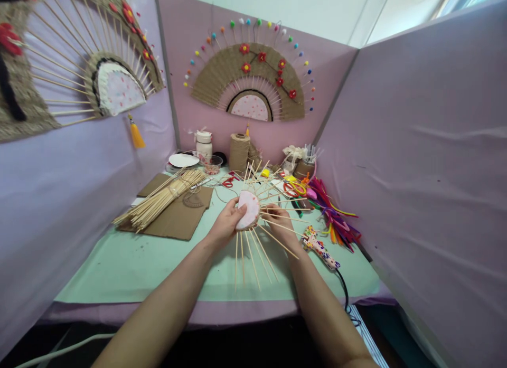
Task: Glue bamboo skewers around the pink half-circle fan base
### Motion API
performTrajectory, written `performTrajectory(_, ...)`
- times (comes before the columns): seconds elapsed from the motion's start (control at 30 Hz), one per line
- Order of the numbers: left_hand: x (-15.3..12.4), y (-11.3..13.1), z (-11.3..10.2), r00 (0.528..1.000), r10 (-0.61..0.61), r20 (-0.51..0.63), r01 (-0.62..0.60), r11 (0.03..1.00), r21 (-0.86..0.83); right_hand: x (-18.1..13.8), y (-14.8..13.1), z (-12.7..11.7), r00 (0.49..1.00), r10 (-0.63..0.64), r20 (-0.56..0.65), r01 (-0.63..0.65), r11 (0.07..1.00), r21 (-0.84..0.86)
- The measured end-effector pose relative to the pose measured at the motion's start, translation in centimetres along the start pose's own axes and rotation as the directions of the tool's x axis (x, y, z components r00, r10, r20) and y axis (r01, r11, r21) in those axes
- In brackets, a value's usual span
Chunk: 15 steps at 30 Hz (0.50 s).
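A half-made fan [249,209], a pale pink half-disc with thin wooden sticks radiating from it, is held upright above the green table mat [119,267]. My left hand [226,223] grips the left side of the pink disc, fingers curled round its edge. Behind the sticks, my right hand [279,220] pinches the fan's right side among the spokes. Several sticks point down toward me, others fan up and to the right.
A bundle of wooden sticks [164,201] lies on brown cardboard [178,220] at the left. A patterned glue gun [319,246] with a black cord lies at the right, beside coloured pipe cleaners [332,215]. A twine spool [239,151], jar, scissors and finished fans on the pink walls stand behind.
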<state>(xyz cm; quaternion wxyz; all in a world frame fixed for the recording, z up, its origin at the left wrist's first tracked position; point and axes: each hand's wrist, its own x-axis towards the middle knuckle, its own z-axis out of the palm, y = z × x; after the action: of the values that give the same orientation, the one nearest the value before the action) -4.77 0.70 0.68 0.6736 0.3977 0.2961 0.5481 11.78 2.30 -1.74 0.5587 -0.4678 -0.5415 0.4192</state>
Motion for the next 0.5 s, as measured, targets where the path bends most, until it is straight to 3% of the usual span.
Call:
performTrajectory(0.2,-0.2,-0.1,-0.3,0.989,-0.087,0.118,0.097,0.992,-0.081,0.2,0.6,-0.2,0.999,-0.045,0.006,0.045,0.994,-0.097)
performTrajectory(0.33,-0.2,0.3,-0.6,0.988,-0.125,0.087,0.138,0.977,-0.161,0.3,1.1,-1.2,0.997,-0.078,-0.020,0.072,0.977,-0.202)
performTrajectory(0.5,0.3,0.9,-1.3,0.996,-0.079,0.032,0.084,0.966,-0.245,-0.5,0.4,-3.8,0.989,-0.106,-0.101,0.072,0.953,-0.294)
